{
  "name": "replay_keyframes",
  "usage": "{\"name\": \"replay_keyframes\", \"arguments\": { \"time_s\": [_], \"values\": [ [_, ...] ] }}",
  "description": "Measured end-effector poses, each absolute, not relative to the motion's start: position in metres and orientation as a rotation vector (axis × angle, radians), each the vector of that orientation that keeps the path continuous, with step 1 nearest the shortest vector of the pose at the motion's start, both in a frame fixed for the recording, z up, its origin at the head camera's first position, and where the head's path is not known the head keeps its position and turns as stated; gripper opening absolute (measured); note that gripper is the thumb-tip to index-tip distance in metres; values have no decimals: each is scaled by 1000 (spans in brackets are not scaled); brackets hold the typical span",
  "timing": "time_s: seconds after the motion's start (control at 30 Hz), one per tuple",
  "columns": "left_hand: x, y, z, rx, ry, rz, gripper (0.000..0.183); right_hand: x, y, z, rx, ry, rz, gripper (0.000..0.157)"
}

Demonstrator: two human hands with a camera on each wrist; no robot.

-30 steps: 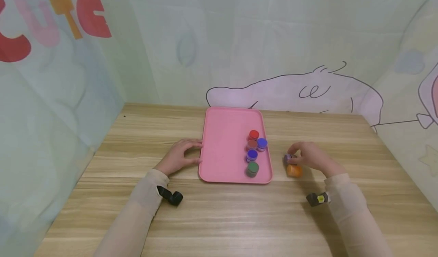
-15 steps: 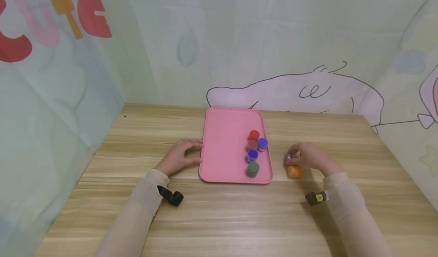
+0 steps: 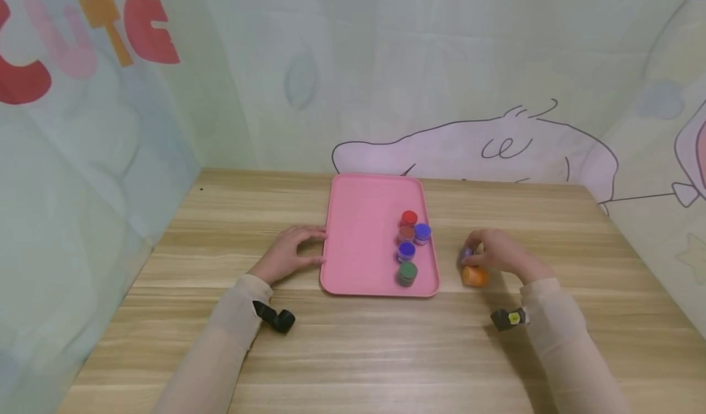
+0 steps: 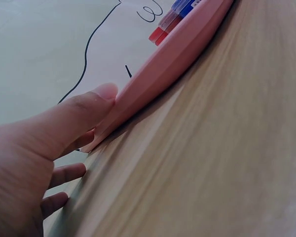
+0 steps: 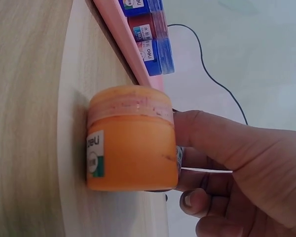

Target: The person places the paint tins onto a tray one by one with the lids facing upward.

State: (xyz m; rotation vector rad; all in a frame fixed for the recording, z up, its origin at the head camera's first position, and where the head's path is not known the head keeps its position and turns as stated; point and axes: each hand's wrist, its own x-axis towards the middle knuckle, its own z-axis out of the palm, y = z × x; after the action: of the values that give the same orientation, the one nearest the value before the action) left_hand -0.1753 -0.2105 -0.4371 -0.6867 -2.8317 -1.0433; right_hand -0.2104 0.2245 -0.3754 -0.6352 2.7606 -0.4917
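Note:
My right hand (image 3: 499,255) pinches a small purple paint jar (image 3: 467,253) on the table, right of the tray. Fingers hide much of that jar, and in the right wrist view an orange paint jar (image 5: 133,148) stands in front of it. The orange jar (image 3: 475,276) lies on its side, close against the held one, its lid toward the tray. At the pink tray's (image 3: 358,236) left edge rests my left hand (image 3: 287,253), thumb and fingers spread and touching the rim (image 4: 153,79).
Along the tray's right side stand several upright paint jars: a red one (image 3: 409,218), a brown one (image 3: 406,235), a violet-blue one (image 3: 422,233), a dark blue one (image 3: 406,252) and a green one (image 3: 407,273). A printed cloth (image 3: 353,77) hangs behind the wooden table (image 3: 364,353).
The purple jar turns slightly in my right hand's fingers, while that hand stays nearly in place. My left hand and the jars on the tray have not moved.

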Motion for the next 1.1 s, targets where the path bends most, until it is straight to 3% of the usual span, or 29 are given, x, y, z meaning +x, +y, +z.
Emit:
{"name": "replay_keyframes", "arguments": {
  "time_s": [0.53, 0.83, 1.1],
  "values": [
    [-176, -211, -438, -697, -2822, -1049, 54, -209, 222, -380, -614, 2839, -629, 25],
    [-177, -211, -440, -683, -2823, -1073, 53, -208, 216, -384, -445, 2877, -676, 30],
    [-177, -212, -443, -679, -2819, -1083, 52, -207, 212, -390, -512, 2954, -861, 34]
  ]
}}
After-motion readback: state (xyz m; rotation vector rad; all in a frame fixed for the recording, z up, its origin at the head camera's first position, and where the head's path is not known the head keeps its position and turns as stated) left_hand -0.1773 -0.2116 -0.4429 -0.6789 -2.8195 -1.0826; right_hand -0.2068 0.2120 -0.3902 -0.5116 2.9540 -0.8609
